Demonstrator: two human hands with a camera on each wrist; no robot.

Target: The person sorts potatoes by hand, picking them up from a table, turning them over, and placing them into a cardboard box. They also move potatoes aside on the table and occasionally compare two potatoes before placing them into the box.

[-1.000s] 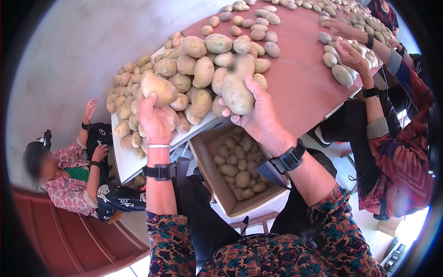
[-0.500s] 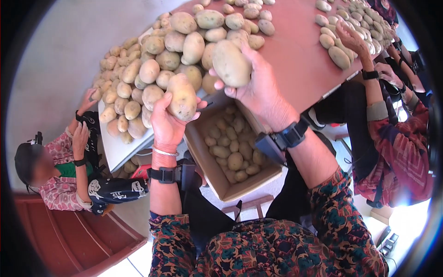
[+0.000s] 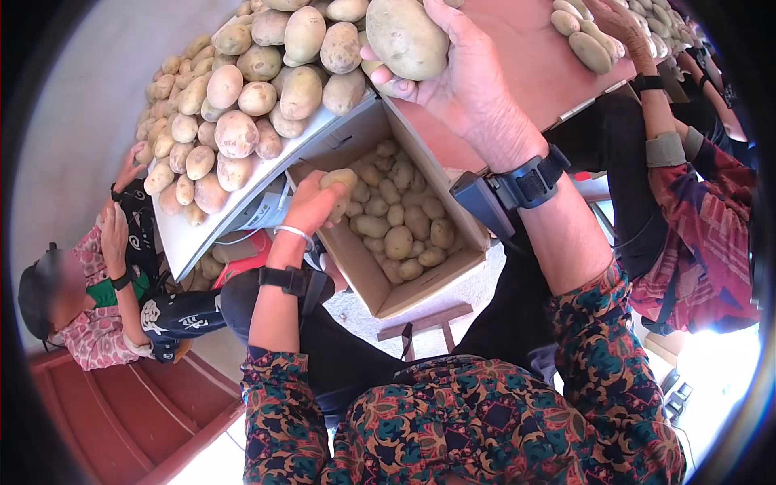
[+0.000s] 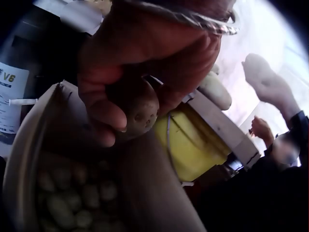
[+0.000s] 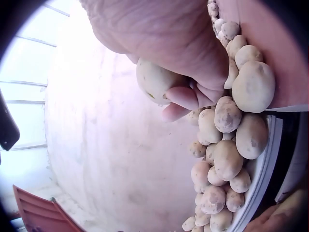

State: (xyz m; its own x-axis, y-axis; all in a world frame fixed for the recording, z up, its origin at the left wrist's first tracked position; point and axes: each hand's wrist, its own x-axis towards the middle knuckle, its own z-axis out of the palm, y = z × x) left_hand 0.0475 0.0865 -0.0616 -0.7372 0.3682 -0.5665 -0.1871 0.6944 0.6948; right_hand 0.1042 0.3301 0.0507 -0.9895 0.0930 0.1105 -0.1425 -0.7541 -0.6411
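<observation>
My left hand [image 3: 307,212] grips a potato [image 3: 339,183] at the near left wall of a cardboard box [image 3: 432,280]. In the left wrist view, its fingers curl round this pitted potato [image 4: 145,113]. Several potatoes [image 3: 398,242] lie inside the box. Higher up, my right hand [image 3: 473,85] holds a larger, pale potato [image 3: 406,39] in front of the tabletop, thumb on one side and fingers on the other. The right wrist view shows part of that potato [image 5: 157,79] under the hand. A heap of potatoes [image 3: 237,133] covers the white table end [image 3: 234,208].
The red tabletop [image 3: 517,48] stretches beyond, with more potatoes [image 3: 590,50] at its far right. One person in a pink patterned shirt [image 3: 93,319] sits at left, another with a red sleeve [image 3: 695,242] at right. A red bench [image 3: 121,412] stands at lower left.
My left hand has moved down with its potato, from beside the heap to the box. The right hand still holds its potato and appears higher in view, as the head view tilts down.
</observation>
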